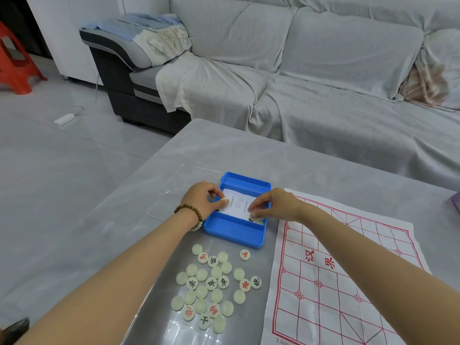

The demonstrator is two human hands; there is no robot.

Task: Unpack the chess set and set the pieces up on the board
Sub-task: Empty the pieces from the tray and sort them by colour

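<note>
- Unpacking well on, set-up not begun. The blue box (234, 231) sits open at frame centre on the bench (249, 150).
- Its clear lid (164, 195) lies just left of it.
- About thirty pieces (211, 285) lie loose on the bench below the box, lower centre. Many are face down and some show red or black characters.
- The board (348, 270), a paper sheet with a red grid, is spread flat at lower right. No piece is on it.
- Both hands are in the box, over a white paper slip (237, 204).
- Left hand (204, 197): pinches a pale round piece (224, 199) at the slip's left edge.
- Right hand (271, 202): fingers bunched down at the slip's lower right. Cannot tell whether they pinch the slip or a piece under it.
- One black-marked disc (251, 220) shows in the box. Judgement: a few remain.
- Left to do: empty the box, turn pieces face up, sort, place them all.
- In the way: the slip covers the box floor.
- Around: covered sofa (323, 70) above, red stool (15, 61) upper left.
</note>
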